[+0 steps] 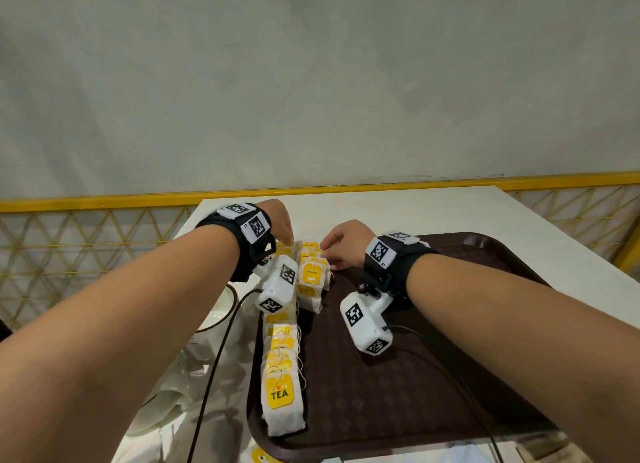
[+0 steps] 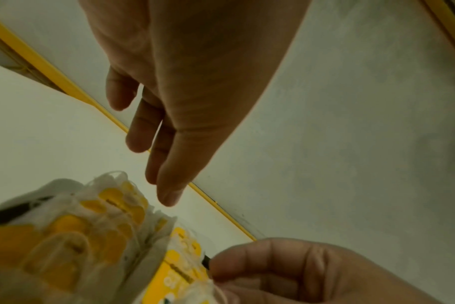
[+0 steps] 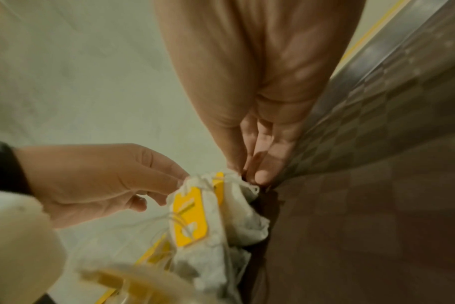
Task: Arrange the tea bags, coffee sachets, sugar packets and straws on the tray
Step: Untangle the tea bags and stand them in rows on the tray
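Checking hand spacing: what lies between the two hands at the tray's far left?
In the head view, tea bags lie between the left hand and right hand.

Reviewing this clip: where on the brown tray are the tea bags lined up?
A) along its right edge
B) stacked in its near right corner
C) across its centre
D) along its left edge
D: in the head view the tea bags run in a row up the left edge of the tray, whose middle and right are bare.

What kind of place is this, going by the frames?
Probably a café or canteen-style serving spot, though not certain. A brown textured serving tray sits on a white table, tea bags are lined up on it, and a yellow lattice railing runs behind.
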Demonstrator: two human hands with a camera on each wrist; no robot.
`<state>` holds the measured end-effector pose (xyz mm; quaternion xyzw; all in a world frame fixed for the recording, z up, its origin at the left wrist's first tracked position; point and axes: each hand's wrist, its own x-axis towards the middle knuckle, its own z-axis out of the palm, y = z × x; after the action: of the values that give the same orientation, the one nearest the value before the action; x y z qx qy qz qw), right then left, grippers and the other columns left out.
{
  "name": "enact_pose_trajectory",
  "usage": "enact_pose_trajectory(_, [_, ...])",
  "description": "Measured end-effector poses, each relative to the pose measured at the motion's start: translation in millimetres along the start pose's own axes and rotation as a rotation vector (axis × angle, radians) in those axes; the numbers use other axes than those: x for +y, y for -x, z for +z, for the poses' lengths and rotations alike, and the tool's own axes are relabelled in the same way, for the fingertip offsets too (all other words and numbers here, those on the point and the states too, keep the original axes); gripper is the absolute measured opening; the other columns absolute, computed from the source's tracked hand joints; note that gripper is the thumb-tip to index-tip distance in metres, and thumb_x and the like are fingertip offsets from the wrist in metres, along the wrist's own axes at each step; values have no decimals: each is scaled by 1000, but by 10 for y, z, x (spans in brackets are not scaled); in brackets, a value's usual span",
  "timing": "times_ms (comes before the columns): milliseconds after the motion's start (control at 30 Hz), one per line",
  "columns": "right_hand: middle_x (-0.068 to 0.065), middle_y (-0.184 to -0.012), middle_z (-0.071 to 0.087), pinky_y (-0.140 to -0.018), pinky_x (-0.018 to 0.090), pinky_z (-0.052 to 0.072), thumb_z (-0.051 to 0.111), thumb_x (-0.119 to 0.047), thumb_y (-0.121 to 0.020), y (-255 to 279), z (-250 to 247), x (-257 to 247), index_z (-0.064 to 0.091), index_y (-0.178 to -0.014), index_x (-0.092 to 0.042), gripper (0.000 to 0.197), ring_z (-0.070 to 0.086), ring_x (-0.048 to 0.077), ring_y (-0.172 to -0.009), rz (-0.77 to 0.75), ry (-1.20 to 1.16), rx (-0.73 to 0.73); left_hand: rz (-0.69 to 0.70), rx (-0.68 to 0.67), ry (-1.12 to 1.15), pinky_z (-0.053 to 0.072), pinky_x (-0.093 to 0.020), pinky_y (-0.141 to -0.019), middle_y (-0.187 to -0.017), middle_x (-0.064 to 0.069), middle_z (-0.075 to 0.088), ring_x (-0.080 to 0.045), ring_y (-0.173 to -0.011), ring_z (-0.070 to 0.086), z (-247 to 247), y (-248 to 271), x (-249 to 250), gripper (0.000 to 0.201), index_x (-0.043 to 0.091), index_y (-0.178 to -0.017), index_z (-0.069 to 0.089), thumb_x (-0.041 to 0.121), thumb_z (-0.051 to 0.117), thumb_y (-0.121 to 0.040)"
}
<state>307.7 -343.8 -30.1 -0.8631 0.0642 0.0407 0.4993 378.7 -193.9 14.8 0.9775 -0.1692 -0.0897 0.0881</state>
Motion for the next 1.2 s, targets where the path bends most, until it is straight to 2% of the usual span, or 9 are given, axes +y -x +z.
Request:
enact_pose_trajectory(100, [12, -75, 64, -81, 45, 58, 70, 8, -79, -49, 22, -53, 64, -72, -9, 19, 65, 30, -73, -23, 26, 43, -4, -16, 26, 43, -26, -71, -109, -9, 69, -19, -86, 58, 21, -9, 50, 28, 5, -107, 72, 21, 71, -84])
enact_pose_trajectory(233, [14, -78, 64, -78, 46, 59, 69, 11, -77, -91, 47, -95, 61, -66, -12, 26, 68, 34, -80, -46, 48, 71, 4, -43, -56, 45, -28, -80, -114, -8, 68, -21, -102, 62, 76, -46, 112, 34, 6, -112, 70, 27, 69, -85])
enact_pose_trajectory(433, [9, -73, 62, -72, 41, 60, 69, 10, -79, -154, 53, -77, 61, -67, -12, 26, 64, 28, -70, -53, 43, 61, -11, -62, -177, 50, -32, -90, -109, -7, 70, -24, -100, 64, 137, -114, 106, 41, 8, -106, 71, 42, 67, -84])
enact_pose_trajectory(533, [6, -73, 62, -65, 31, 60, 70, 6, -80, -151, 43, -47, 61, -68, -13, 24, 62, 21, -63, -58, 52, 49, -19, -81, -162, 47, -31, -87, -113, -10, 68, -23, -97, 61, 109, -159, 111, 36, 4, -111, 69, 31, 67, -87])
enact_pose_trajectory(667, [7, -71, 61, -66, 33, 59, 69, 2, -83, -140, 39, -25, 61, -69, -11, 21, 62, 22, -64, -42, 36, 31, -12, -84, -161, 45, -30, -91, -122, -10, 64, -24, -112, 58, 80, -179, 128, 35, 3, -119, 64, 24, 61, -92])
enact_pose_trajectory(800, [12, -69, 59, -52, 26, 55, 56, 2, -92, -139, 49, -20, 58, -67, -7, 27, 57, 19, -57, 14, -38, 22, -35, -77, -156, 45, -30, -85, -116, -9, 66, -25, -110, 60, 80, -185, 118, 30, 4, -113, 68, 21, 64, -90])
enact_pose_trajectory(1000, [12, -77, 64, -79, 44, 59, 62, 0, -87, -137, 40, 31, 62, -70, -11, 20, 64, 27, -70, -35, 56, -29, -62, -9, -192, 52, -30, -80, -85, 7, 65, -15, -83, 62, 194, -366, -31, 35, 13, -99, 71, 35, 76, -73])
enact_pose_trajectory(1100, [9, -74, 61, -70, 35, 59, 64, 1, -87, -144, 43, 70, 62, -72, -11, 19, 61, 22, -64, -45, 49, -37, -72, -28, -156, 50, -30, -83, -95, -2, 66, -21, -89, 62, 86, -263, 39, 16, 9, -95, 69, 18, 70, -82])
enact_pose_trajectory(1200, [8, -77, 61, -68, 32, 58, 66, -3, -86, -147, 52, 87, 64, -77, -9, 11, 62, 23, -73, -55, 94, -59, -76, -15, -115, 51, -33, -85, -110, -10, 69, -25, -101, 64, -12, -221, 59, 29, 3, -107, 70, 19, 70, -83])
